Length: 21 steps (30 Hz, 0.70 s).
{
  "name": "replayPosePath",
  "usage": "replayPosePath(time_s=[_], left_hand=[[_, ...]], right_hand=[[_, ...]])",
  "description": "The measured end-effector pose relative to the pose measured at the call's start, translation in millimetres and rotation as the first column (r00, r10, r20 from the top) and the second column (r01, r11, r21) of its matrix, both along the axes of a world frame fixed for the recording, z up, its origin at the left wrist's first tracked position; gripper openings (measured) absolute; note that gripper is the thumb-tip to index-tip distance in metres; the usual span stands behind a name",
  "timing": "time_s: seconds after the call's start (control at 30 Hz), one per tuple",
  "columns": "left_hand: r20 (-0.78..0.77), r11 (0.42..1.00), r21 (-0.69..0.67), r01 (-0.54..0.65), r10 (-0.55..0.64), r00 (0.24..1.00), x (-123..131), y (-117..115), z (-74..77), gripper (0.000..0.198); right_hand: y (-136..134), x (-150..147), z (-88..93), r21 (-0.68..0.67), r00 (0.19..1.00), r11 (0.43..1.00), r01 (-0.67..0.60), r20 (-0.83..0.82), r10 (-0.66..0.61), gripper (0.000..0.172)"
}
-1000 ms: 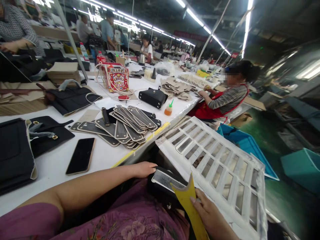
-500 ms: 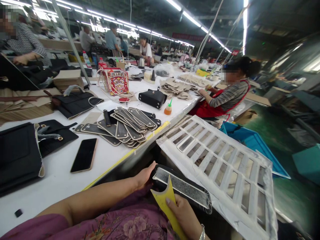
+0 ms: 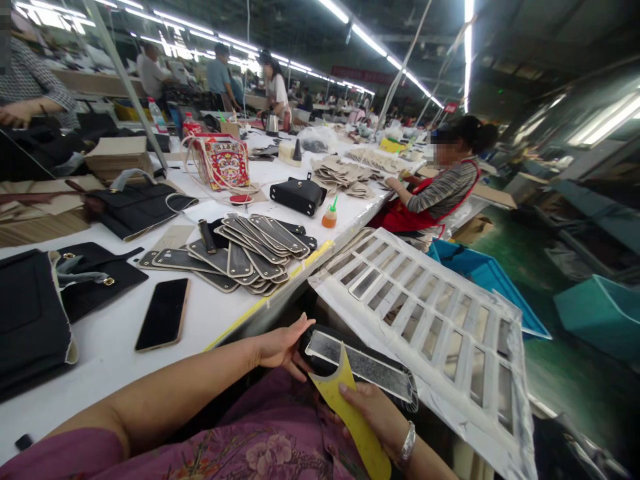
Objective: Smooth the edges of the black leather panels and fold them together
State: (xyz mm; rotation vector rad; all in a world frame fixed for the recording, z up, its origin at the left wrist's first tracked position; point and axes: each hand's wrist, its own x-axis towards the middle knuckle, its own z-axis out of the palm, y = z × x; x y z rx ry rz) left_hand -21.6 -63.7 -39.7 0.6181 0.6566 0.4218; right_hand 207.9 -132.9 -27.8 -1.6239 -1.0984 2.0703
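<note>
On my lap lies a black bag (image 3: 411, 393), its long narrow grey panel (image 3: 360, 367) facing up, with a pale line around the panel's edge. My left hand (image 3: 286, 343) grips the bag's far left end, thumb on top and fingers beneath it. In my right hand (image 3: 375, 413) is a yellow plastic scraper (image 3: 333, 393) with a concave, pointed end. The scraper's tip overlaps the near side of the grey panel; whether it touches cannot be told. Right of the bag rests a white slotted rack (image 3: 425, 320) with one grey strip (image 3: 365, 284) on it.
On the white table (image 3: 105, 373) are a pile of black strips (image 3: 250, 253), a phone (image 3: 163, 315), black bags (image 3: 30, 307), an orange-filled bottle (image 3: 329, 217) and a red patterned bag (image 3: 226, 162). A co-worker in a red apron (image 3: 425, 217) sits beyond the rack, near a blue bin (image 3: 490, 287).
The view has swung a little to the right. My left hand's fingers have spread more at the bag's end. The scraper remains in my right hand over the panel.
</note>
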Motion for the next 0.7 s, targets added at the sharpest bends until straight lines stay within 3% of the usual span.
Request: replayPosePath(time_s=[0.2, 0.37, 0.7], left_hand=[[0.119, 0.964, -0.054, -0.259, 0.264, 0.957, 23, -12, 3.3, 0.062], [0.114, 0.923, -0.031, -0.383, 0.384, 0.916, 34, -17, 0.6, 0.06], [0.289, 0.899, 0.019, -0.437, 0.414, 0.863, 26, -18, -24.0, 0.067]], right_hand=[[-5, 2, 2.1, -0.054, 1.0, 0.999, -0.01, -0.026, 0.008, 0.046], [-1, -14, 3.6, -0.072, 0.991, 0.997, 0.025, -0.131, -0.035, 0.046], [-11, -69, -15.7, -0.012, 0.946, 0.963, 0.27, -0.183, -0.268, 0.052]])
